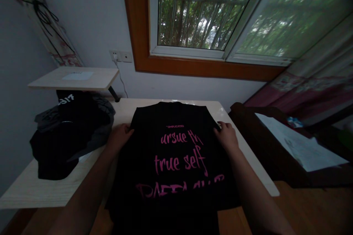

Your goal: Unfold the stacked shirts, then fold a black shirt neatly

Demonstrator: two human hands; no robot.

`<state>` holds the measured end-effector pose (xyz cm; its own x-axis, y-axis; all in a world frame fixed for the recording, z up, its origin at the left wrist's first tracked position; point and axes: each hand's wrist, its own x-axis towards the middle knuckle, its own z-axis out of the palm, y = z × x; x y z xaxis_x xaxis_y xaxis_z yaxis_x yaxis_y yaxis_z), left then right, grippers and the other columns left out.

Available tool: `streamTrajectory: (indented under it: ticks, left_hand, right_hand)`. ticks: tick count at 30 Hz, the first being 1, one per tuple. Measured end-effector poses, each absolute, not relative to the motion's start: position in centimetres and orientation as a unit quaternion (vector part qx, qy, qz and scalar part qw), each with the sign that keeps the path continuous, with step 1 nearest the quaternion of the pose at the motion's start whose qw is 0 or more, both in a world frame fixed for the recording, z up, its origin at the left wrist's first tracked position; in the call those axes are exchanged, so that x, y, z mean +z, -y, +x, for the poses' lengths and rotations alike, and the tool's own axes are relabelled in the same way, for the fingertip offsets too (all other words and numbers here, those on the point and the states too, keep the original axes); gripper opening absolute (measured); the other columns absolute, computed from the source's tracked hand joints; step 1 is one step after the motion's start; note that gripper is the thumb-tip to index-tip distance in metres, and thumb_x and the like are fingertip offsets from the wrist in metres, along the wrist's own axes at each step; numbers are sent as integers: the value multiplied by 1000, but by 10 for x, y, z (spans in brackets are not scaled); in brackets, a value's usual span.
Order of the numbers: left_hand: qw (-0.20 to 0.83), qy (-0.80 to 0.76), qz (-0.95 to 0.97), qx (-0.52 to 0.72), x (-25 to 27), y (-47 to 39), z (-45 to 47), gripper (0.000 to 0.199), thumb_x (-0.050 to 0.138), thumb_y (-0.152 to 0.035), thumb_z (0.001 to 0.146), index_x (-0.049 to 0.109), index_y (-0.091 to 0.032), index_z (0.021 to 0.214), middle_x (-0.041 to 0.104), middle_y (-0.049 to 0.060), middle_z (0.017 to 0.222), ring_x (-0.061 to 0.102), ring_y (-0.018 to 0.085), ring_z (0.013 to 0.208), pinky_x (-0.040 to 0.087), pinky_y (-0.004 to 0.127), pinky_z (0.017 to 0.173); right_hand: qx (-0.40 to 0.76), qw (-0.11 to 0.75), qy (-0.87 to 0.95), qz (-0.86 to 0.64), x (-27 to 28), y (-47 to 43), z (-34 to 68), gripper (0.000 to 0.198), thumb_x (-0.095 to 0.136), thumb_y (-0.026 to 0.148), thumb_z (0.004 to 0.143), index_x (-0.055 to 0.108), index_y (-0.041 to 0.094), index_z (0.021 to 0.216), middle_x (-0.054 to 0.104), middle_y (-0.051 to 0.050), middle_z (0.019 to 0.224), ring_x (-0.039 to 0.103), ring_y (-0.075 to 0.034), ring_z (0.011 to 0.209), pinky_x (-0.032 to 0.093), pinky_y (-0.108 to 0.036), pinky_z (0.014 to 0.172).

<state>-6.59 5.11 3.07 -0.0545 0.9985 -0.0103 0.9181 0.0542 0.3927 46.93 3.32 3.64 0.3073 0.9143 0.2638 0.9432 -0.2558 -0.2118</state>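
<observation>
A black T-shirt (176, 150) with pink lettering lies spread on the pale table (253, 169), its collar towards the window and its lower part hanging over the near edge. My left hand (121, 134) is closed on the shirt's left edge, below the shoulder. At the opposite edge, my right hand (226, 135) pinches the cloth in the same way. Both sleeves look tucked under or out of sight.
On the table's left, a heap of dark clothes (68, 132) sits beneath a small raised shelf (74, 77) with a paper on it. To the right stands a dark brown piece of furniture (248, 136) bearing a white sheet (298, 143). A wall with a window (204, 14) rises behind.
</observation>
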Motion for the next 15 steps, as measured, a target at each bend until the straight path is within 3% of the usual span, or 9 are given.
streamTrajectory:
  ticks: [4,10,15]
  left_hand:
    - [145,-690,697,134,31,-46,-64,28,57,-43,91,71,-21,98,76,8,93,70,25,89,50,33,77]
    - [95,-706,690,128,30,-57,-64,28,52,-39,93,70,-19,100,74,10,102,68,25,94,49,33,80]
    - [80,-726,674,106,30,-71,-72,28,49,-41,94,66,-19,98,71,10,104,67,25,94,48,32,80]
  right_hand:
    - [32,176,557,-811,26,-22,484,50,57,45,94,58,16,134,65,-18,118,66,-30,102,51,-40,89]
    - [66,209,622,-751,19,-25,484,43,53,31,96,57,24,138,66,-10,120,64,-26,108,50,-37,94]
    - [61,208,643,-734,16,-37,477,44,51,27,98,58,28,141,62,-8,108,65,-23,95,50,-34,91]
